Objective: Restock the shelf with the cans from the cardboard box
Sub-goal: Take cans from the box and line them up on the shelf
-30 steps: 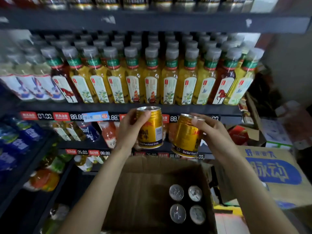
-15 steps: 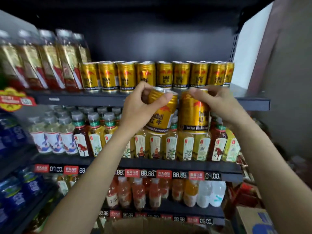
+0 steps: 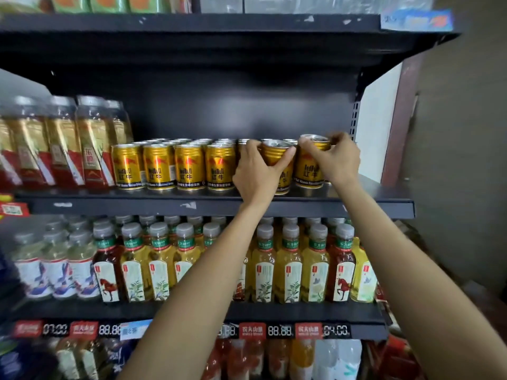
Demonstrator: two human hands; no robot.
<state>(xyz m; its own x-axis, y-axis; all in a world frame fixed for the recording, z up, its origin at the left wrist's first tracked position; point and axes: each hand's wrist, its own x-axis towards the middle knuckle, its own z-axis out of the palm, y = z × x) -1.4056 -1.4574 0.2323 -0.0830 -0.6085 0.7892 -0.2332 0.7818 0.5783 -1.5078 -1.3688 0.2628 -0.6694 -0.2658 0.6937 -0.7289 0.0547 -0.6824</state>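
Setting: we are facing a dark shop rack, and the can shelf point(image 3: 384, 207) is running across at about hand height, under a deep black bay.
Nearest to us: our two forearms are reaching up and away, crossing in front of the tea bottles point(image 3: 290, 272) on the tier below.
Left hand point(image 3: 258, 171): we are wrapping it round the left can point(image 3: 277, 163), thumb on the right flank, fingers behind, clamped on.
Right hand point(image 3: 336, 160): we are pinching the right can point(image 3: 310, 168) near its rim from the right side, fingers curled on it.
Where the cans are: both are sitting at the shelf's front edge, at the right end of the gold row point(image 3: 172, 167); whether their bases are fully down we cannot tell.
Key relation: each can is standing upright, long axis vertical, just ahead of its hand; the left can is leaning a touch and nearly touching its neighbour, so we judge it needs squaring up and a push back.
Look of the cans: short, gold, with red lettering and silver tops, matching the row.
Further back: more silver tops are showing behind the front row.
Far left: tall gold-and-red bottles point(image 3: 68, 144) are sharing the tier.
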